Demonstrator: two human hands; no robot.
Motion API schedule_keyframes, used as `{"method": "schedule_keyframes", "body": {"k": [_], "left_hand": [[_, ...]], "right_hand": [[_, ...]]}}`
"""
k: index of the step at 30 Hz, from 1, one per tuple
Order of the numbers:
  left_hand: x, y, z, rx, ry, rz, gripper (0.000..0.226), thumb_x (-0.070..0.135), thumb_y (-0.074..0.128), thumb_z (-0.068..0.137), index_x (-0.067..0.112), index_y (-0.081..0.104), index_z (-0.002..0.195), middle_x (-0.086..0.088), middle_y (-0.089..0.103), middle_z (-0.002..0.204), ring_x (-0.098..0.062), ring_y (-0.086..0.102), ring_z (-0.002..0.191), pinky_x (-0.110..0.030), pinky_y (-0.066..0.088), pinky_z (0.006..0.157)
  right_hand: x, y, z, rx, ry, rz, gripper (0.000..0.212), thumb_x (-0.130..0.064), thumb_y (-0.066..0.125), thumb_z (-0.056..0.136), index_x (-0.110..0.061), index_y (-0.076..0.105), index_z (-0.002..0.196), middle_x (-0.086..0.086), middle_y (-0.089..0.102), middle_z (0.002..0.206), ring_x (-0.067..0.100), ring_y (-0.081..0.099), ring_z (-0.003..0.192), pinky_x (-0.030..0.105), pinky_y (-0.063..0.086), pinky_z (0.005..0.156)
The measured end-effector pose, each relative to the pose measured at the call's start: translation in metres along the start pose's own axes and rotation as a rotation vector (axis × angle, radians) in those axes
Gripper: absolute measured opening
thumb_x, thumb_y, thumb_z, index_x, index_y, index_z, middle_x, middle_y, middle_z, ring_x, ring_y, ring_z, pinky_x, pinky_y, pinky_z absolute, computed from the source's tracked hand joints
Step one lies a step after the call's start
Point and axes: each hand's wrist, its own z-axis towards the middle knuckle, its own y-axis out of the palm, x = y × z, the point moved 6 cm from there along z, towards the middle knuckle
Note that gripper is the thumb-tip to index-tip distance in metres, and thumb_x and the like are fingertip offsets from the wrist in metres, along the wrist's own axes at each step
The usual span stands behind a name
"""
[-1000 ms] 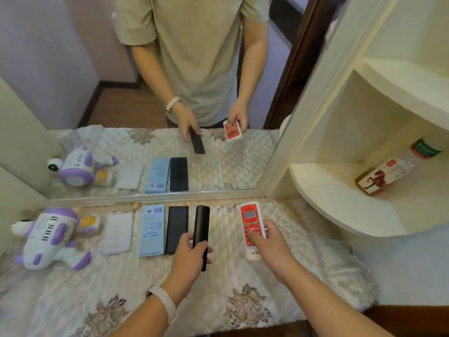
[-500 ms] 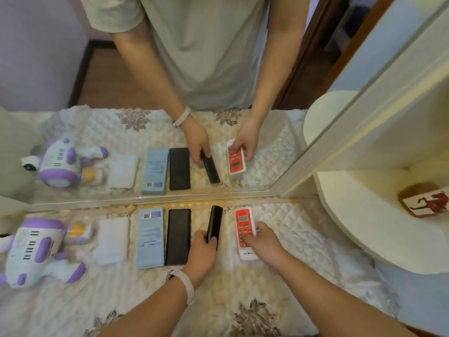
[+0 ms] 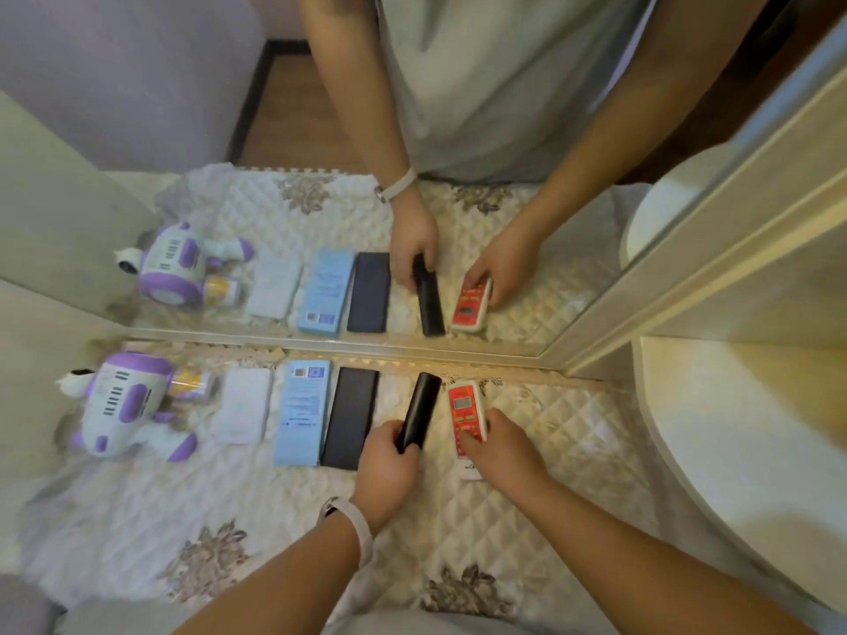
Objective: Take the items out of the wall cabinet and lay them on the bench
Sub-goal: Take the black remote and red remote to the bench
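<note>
My left hand (image 3: pixel 387 472) grips the near end of a black remote (image 3: pixel 420 410), which lies low on the quilted bench cover (image 3: pixel 527 520) and points toward the mirror. Just right of it my right hand (image 3: pixel 502 449) holds a red-and-white remote (image 3: pixel 467 414) flat on the cover, fingers on its lower half. Left of the black remote lie a black flat box (image 3: pixel 350 417), a light blue box (image 3: pixel 302 412) and a white pad (image 3: pixel 243 412) in a row. At the far left sit a purple-and-white toy plane (image 3: pixel 121 407) and a small yellow jar (image 3: pixel 192 382).
A mirror (image 3: pixel 275 130) runs along the back of the bench and repeats everything, including the person's torso. A cream rounded cabinet shelf (image 3: pixel 733 451) juts out at the right, close to my right arm.
Both hands have lowered the two remotes toward the mirror and down onto the cover. The view has tilted down, so the bottle on the cabinet shelf has left the frame.
</note>
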Motion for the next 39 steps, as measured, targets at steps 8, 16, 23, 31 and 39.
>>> {"method": "schedule_keyframes", "body": {"k": [8, 16, 23, 31, 39], "left_hand": [[-0.008, -0.032, -0.036, 0.13, 0.062, 0.129, 0.042, 0.023, 0.055, 0.092, 0.017, 0.052, 0.134, 0.0, 0.053, 0.129, -0.018, 0.052, 0.119, -0.033, 0.042, 0.102], [-0.016, -0.079, -0.095, 0.346, 0.334, 0.556, 0.047, 0.04, 0.051, 0.09, 0.018, 0.058, 0.131, -0.004, 0.058, 0.132, -0.023, 0.055, 0.12, -0.037, 0.045, 0.098], [-0.065, -0.129, -0.168, 0.537, 0.266, 0.645, 0.048, 0.045, 0.044, 0.089, 0.021, 0.061, 0.127, -0.008, 0.062, 0.129, -0.03, 0.06, 0.114, -0.044, 0.048, 0.093], [-0.158, -0.18, -0.293, 0.791, 0.11, 0.588, 0.044, 0.042, 0.046, 0.089, 0.022, 0.061, 0.125, -0.004, 0.06, 0.127, -0.022, 0.05, 0.119, -0.038, 0.039, 0.099], [-0.309, -0.201, -0.434, 0.916, -0.199, 0.426, 0.045, 0.047, 0.041, 0.091, 0.026, 0.059, 0.128, 0.001, 0.058, 0.132, -0.022, 0.052, 0.123, -0.041, 0.04, 0.101]], "right_hand": [[-0.017, -0.029, -0.016, 0.068, -0.222, -0.32, 0.042, -0.047, 0.051, 0.09, -0.016, 0.053, 0.118, 0.006, 0.054, 0.117, 0.028, 0.056, 0.106, 0.037, 0.046, 0.077], [-0.078, -0.015, -0.067, 0.025, -0.679, -0.47, 0.051, -0.048, 0.042, 0.096, -0.02, 0.046, 0.138, 0.0, 0.048, 0.139, 0.022, 0.043, 0.128, 0.039, 0.041, 0.101], [-0.138, 0.027, -0.132, 0.068, -1.037, -0.636, 0.053, -0.051, 0.035, 0.093, -0.02, 0.056, 0.129, 0.002, 0.056, 0.13, 0.024, 0.05, 0.119, 0.041, 0.044, 0.093], [-0.19, 0.136, -0.237, -0.069, -1.442, -0.743, 0.046, -0.048, 0.048, 0.084, -0.016, 0.066, 0.112, 0.005, 0.066, 0.109, 0.029, 0.061, 0.1, 0.041, 0.051, 0.078], [-0.203, 0.259, -0.392, -0.153, -1.726, -0.86, 0.048, -0.05, 0.046, 0.086, -0.02, 0.064, 0.118, 0.002, 0.064, 0.119, 0.025, 0.057, 0.112, 0.04, 0.048, 0.089]]}}
